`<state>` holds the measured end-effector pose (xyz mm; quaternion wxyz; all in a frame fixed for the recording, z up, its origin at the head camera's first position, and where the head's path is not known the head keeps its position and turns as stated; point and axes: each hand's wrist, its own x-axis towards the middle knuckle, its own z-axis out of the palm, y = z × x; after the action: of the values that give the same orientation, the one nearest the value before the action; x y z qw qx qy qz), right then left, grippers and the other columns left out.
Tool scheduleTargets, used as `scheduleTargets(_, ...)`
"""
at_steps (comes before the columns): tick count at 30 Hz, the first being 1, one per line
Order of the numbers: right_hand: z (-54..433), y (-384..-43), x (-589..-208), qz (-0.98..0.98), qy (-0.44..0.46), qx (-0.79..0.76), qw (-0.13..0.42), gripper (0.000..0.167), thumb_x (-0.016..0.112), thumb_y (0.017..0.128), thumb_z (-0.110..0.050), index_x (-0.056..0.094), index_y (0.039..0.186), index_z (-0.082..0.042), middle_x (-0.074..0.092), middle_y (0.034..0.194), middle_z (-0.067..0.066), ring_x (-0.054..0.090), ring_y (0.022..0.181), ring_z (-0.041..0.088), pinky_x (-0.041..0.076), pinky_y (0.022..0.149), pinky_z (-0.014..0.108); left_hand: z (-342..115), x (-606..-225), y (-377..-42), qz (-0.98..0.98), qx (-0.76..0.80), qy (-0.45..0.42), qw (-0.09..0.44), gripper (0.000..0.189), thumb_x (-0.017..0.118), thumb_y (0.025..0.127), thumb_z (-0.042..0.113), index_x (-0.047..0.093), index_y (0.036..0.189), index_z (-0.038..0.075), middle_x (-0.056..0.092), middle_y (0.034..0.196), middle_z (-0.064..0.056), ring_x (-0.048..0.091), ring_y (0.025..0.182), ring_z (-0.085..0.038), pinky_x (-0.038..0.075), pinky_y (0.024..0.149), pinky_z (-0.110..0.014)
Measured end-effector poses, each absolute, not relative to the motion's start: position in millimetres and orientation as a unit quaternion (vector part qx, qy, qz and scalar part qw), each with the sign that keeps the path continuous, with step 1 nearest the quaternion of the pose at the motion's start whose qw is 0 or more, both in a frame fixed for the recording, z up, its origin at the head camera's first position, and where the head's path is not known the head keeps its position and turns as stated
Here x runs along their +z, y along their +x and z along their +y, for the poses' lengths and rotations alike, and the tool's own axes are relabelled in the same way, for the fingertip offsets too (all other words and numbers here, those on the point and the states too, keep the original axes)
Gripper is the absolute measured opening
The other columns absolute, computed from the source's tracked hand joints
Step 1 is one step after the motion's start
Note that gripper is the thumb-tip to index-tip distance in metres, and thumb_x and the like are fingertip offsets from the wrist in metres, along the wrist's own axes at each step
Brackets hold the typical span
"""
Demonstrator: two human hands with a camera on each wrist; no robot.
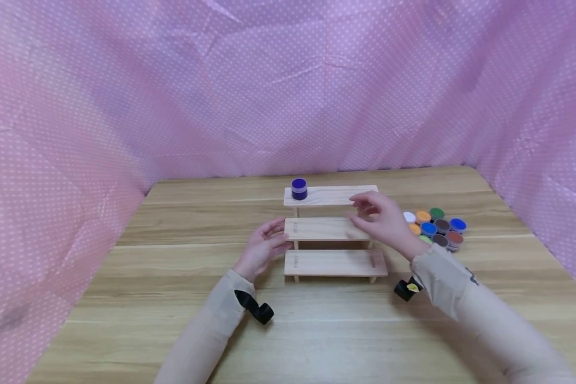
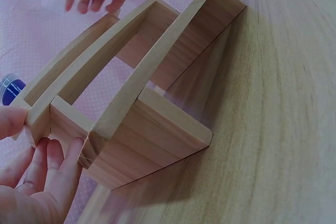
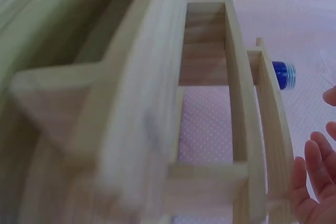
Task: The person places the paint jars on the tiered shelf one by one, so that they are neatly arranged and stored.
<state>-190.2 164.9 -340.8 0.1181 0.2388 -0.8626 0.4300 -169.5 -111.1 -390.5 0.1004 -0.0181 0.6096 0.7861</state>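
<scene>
A three-tier wooden display stand point(image 1: 333, 263) stands on the table, its tiers rising like steps toward the back. My left hand point(image 1: 263, 249) holds the left end of the middle tier; in the left wrist view the thumb point(image 2: 11, 121) lies on the board's end and the fingers point(image 2: 55, 169) are below it. A paint pot with a dark purple-blue lid point(image 1: 299, 189) sits on the top tier's left end. Over the stand's right side hovers my right hand point(image 1: 384, 220), fingers loosely bent and nothing between them.
Several small paint pots point(image 1: 442, 226) with lids in various colours cluster on the table right of the stand, beside my right wrist. A pink dotted cloth point(image 1: 288, 96) hangs behind the wooden table point(image 1: 211, 213) and at both sides.
</scene>
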Motion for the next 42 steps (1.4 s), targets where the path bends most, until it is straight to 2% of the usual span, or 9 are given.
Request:
scheduleTargets(6, 189.1, -179.6, -346.8, -0.871, 0.237, 0.411, 0.13, 0.028, 0.071, 0.083, -0.005, 0.064, 0.11, -0.003, 0.065, 0.1, 0.012, 0.059, 0.089, 0.022, 0.056, 0.078, 0.034, -109.5, -392.1, -169.2, 0.615, 0.782, -0.014, 0.101, 0.051, 0.048, 0.092, -0.01, 0.036, 0.141, -0.003, 0.045, 0.132, -0.02, 0.061, 0.094, -0.012, 0.052, 0.096, -0.04)
scheduleTargets(14, 216.8, -170.4, -350.4, -0.88, 0.223, 0.392, 0.154, 0.032, 0.073, 0.081, -0.004, 0.064, 0.111, 0.0, 0.065, 0.098, 0.013, 0.056, 0.084, 0.0, 0.052, 0.075, 0.013, -110.4, -393.4, -170.4, 0.611, 0.785, -0.016, 0.095, 0.052, 0.048, 0.091, -0.011, 0.037, 0.14, -0.003, 0.047, 0.13, -0.02, 0.061, 0.094, -0.014, 0.052, 0.096, -0.039)
scheduleTargets(18, 231.9, -166.8, -354.1, -0.879, 0.219, 0.385, 0.174, 0.033, 0.073, 0.078, 0.0, 0.064, 0.11, 0.001, 0.064, 0.097, 0.013, 0.053, 0.084, -0.006, 0.049, 0.074, 0.005, -110.8, -394.6, -171.3, 0.614, 0.784, -0.015, 0.094, 0.051, 0.049, 0.091, -0.011, 0.038, 0.14, -0.003, 0.047, 0.13, -0.02, 0.061, 0.095, -0.014, 0.051, 0.097, -0.042)
scheduleTargets(21, 243.7, -164.9, -358.0, -0.88, 0.215, 0.381, 0.187, 0.034, 0.074, 0.076, 0.001, 0.064, 0.109, 0.002, 0.063, 0.095, 0.007, 0.053, 0.083, -0.006, 0.048, 0.073, 0.004, -111.4, -394.1, -171.5, 0.612, 0.785, -0.015, 0.095, 0.052, 0.049, 0.09, -0.011, 0.037, 0.141, -0.002, 0.047, 0.129, -0.019, 0.061, 0.094, -0.013, 0.05, 0.098, -0.043)
scheduleTargets(25, 260.4, -162.4, -364.3, -0.881, 0.212, 0.374, 0.197, 0.036, 0.076, 0.074, 0.003, 0.064, 0.109, 0.003, 0.057, 0.093, -0.013, 0.052, 0.082, -0.009, 0.046, 0.072, 0.002, -111.8, -392.9, -170.9, 0.608, 0.788, -0.013, 0.098, 0.053, 0.048, 0.09, -0.012, 0.037, 0.141, -0.003, 0.048, 0.128, -0.018, 0.061, 0.092, -0.012, 0.05, 0.098, -0.043)
scheduleTargets(27, 268.4, -160.5, -366.7, -0.884, 0.206, 0.373, 0.192, 0.037, 0.075, 0.075, 0.003, 0.063, 0.11, 0.003, 0.053, 0.096, -0.023, 0.052, 0.083, -0.011, 0.045, 0.072, 0.001, -111.9, -392.4, -170.5, 0.605, 0.79, -0.012, 0.1, 0.053, 0.048, 0.09, -0.012, 0.036, 0.141, -0.004, 0.048, 0.128, -0.018, 0.061, 0.091, -0.011, 0.05, 0.098, -0.042)
scheduleTargets(30, 279.9, -157.3, -368.1, -0.887, 0.186, 0.383, 0.18, 0.036, 0.074, 0.077, 0.002, 0.062, 0.111, 0.005, 0.05, 0.096, -0.03, 0.051, 0.083, -0.011, 0.045, 0.071, 0.001, -111.4, -389.7, -170.0, 0.602, 0.792, -0.011, 0.102, 0.053, 0.048, 0.09, -0.013, 0.036, 0.141, -0.004, 0.047, 0.128, -0.017, 0.061, 0.091, -0.011, 0.049, 0.099, -0.043)
scheduleTargets(39, 318.4, -153.0, -374.6, -0.9, 0.134, 0.39, 0.14, 0.042, 0.071, 0.082, -0.005, 0.055, 0.119, 0.007, 0.05, 0.1, -0.032, 0.053, 0.082, -0.013, 0.045, 0.07, 0.001, -112.5, -391.9, -171.3, 0.604, 0.791, -0.012, 0.1, 0.053, 0.049, 0.089, -0.012, 0.037, 0.14, -0.004, 0.049, 0.126, -0.017, 0.062, 0.091, -0.012, 0.05, 0.098, -0.043)
scheduleTargets(42, 329.7, -152.5, -379.5, -0.902, 0.13, 0.39, 0.132, 0.044, 0.072, 0.082, -0.006, 0.054, 0.121, 0.006, 0.051, 0.099, -0.027, 0.053, 0.082, -0.013, 0.045, 0.07, 0.0, -112.0, -391.8, -171.1, 0.604, 0.79, -0.02, 0.1, 0.052, 0.05, 0.089, -0.012, 0.039, 0.139, -0.003, 0.05, 0.124, -0.015, 0.062, 0.091, -0.012, 0.051, 0.097, -0.042)
